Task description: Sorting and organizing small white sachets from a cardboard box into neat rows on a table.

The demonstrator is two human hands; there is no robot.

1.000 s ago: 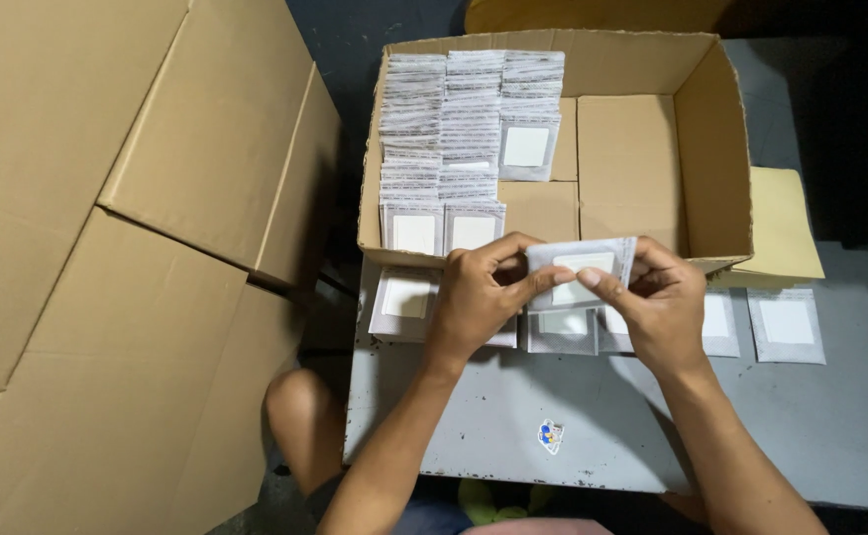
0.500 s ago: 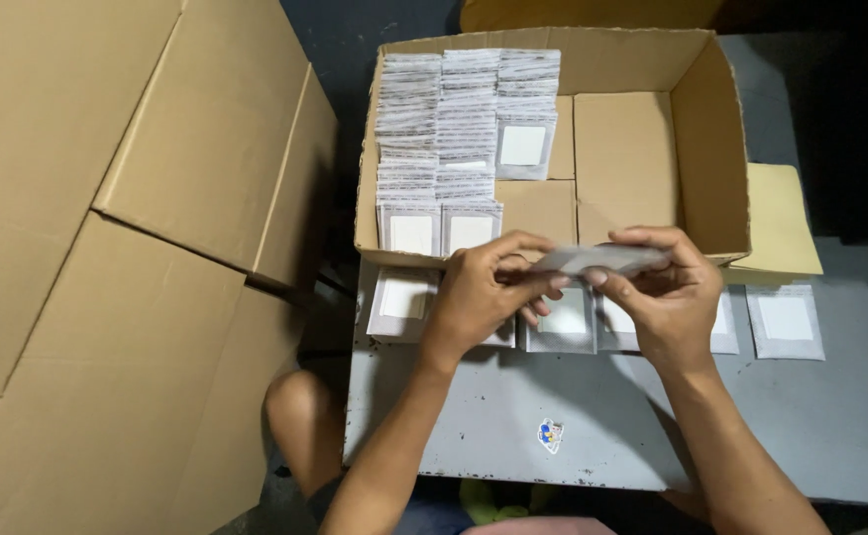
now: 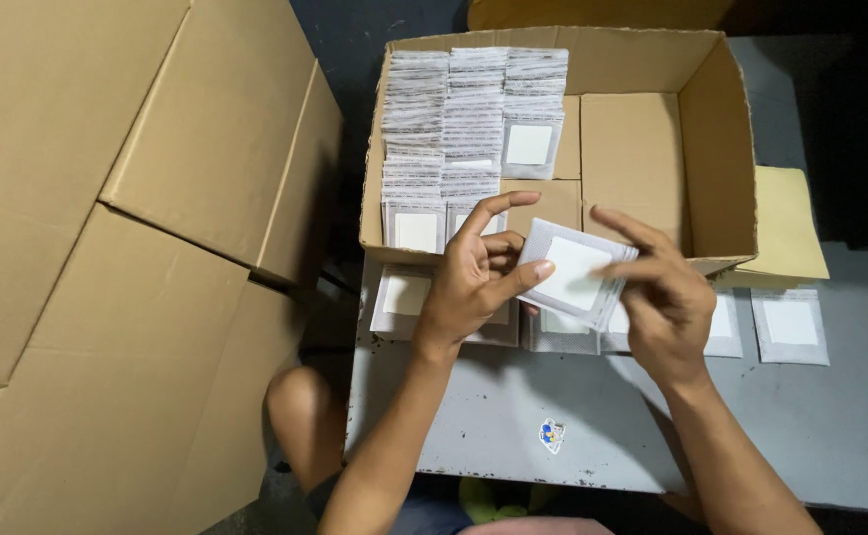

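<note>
A small stack of flat grey packets (image 3: 575, 274), each with a white square in its middle, is held face up between both hands. My left hand (image 3: 474, 278) pinches its left edge with thumb and fingers. Over the stack's right edge lie the spread fingers of my right hand (image 3: 664, 296). The stack hovers just above the near wall of an open cardboard box (image 3: 652, 139). Inside the box, on its left side, rows of the same packets (image 3: 469, 124) stand on edge; its right side shows bare cardboard.
More grey packets (image 3: 789, 325) lie flat in a row on the grey metal table (image 3: 811, 436) under my hands. Large folded cardboard boxes (image 3: 107, 248) fill the left. A yellow envelope (image 3: 786, 223) lies right of the box. My bare knee (image 3: 300, 406) shows below.
The stack has gone from upright to edge-on to face up, tilted, and my right fingers have spread over its right side.
</note>
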